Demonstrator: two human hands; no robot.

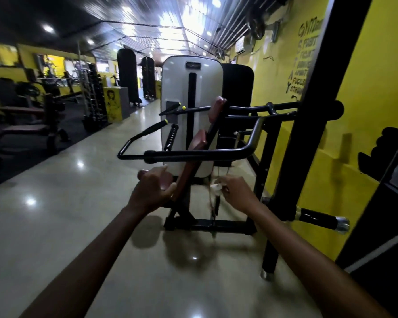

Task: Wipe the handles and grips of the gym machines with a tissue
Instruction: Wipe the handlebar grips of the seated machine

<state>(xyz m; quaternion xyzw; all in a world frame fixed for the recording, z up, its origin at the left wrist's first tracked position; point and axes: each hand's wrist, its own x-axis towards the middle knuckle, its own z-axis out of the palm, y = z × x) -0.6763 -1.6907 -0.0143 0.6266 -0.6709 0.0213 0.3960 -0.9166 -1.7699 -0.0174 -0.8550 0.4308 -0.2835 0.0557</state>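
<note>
Pinching tissue (217, 187), right hand (236, 193) below machine handle (200, 154).

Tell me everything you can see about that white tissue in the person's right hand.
The tissue is small, white and crumpled, looking like thin paper. The right hand pinches it at the fingertips, so only a bunched part shows. It is held in the air below the black handle bar of the machine, not touching it. Blur hides finer detail.
</note>
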